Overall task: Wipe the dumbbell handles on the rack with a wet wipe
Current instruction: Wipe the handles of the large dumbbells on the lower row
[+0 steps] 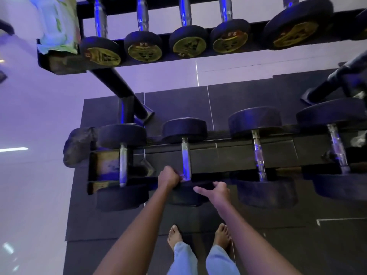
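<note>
Chrome handle (186, 155) of the second dumbbell from the left on the lower tier of the rack (224, 154) runs down to the left hand (168, 178), which hides its near end. That hand's fingers are curled tight, pinching a small pale wad against the metal. It seems to be the wipe (181, 177), but it is too blurred and too covered to be sure. The right hand (215, 190) lies loose, fingers stretched leftward, resting on the near head (186, 197). Both forearms cover much of that head. The rightmost lower dumbbell (337, 147) is cut by the frame edge. On the upper tier, five more dumbbells (144, 44) lose their far ends at the top edge, and their yellow labels are unreadable. A green-and-white pack (57, 24) sits at that tier's left end, its print blurred. Bare feet (174, 235) stand on a dark mat (178, 104).
</note>
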